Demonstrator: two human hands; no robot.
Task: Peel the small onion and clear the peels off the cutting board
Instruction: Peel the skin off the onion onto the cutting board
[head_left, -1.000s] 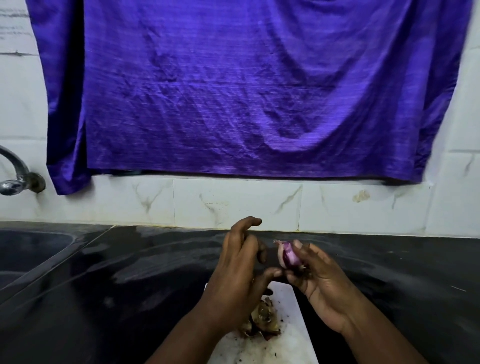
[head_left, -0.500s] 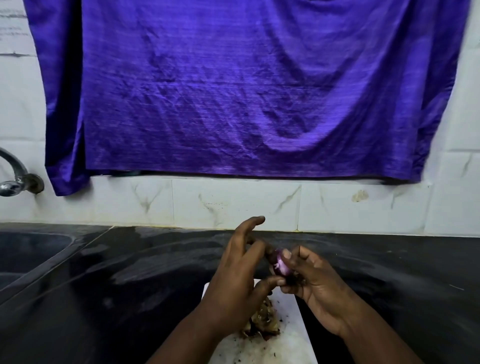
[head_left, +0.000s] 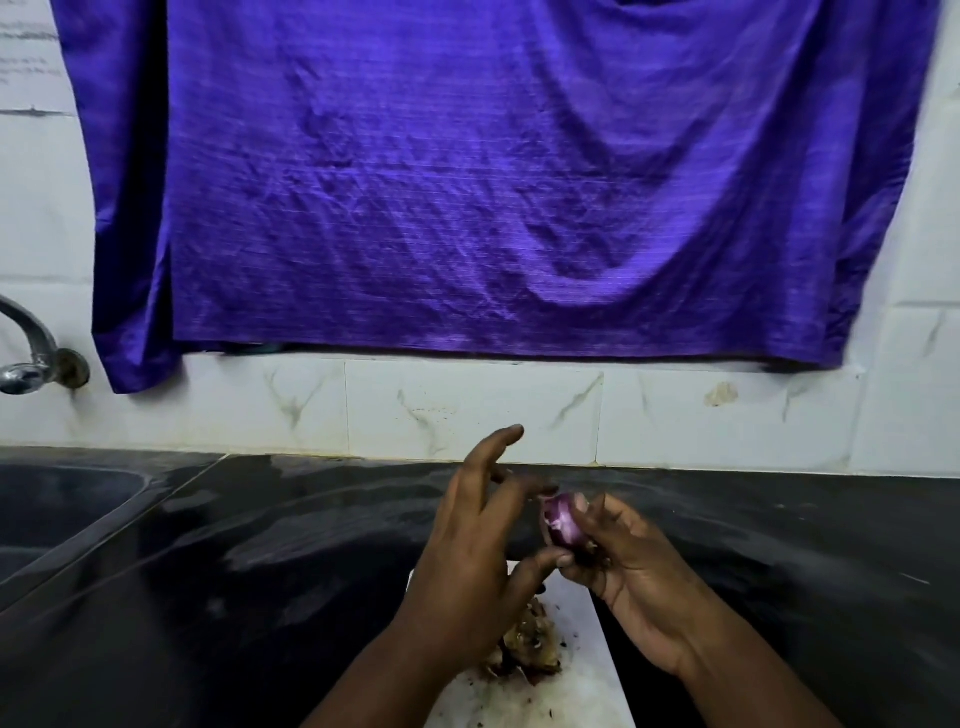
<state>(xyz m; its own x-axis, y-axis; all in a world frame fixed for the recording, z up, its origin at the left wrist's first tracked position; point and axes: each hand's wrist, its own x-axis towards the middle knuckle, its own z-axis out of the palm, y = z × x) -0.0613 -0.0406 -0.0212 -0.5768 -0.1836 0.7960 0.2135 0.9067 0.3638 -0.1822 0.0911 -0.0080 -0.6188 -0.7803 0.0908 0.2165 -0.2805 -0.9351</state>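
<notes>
You have a single head-worn wide-angle view. It faces forward and slightly down across the desk (head_left: 260, 571) toward the tiled wall (head_left: 467, 405), close above both hands.

black counter (head_left: 260, 571) | white cutting board (head_left: 582, 691) on it | peels (head_left: 530, 652) on board

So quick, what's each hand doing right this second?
Left hand: fingers spread open, thumb tip touching the bottom of the small onion.
Right hand: closed on the small onion, held above the cutting board.
</notes>
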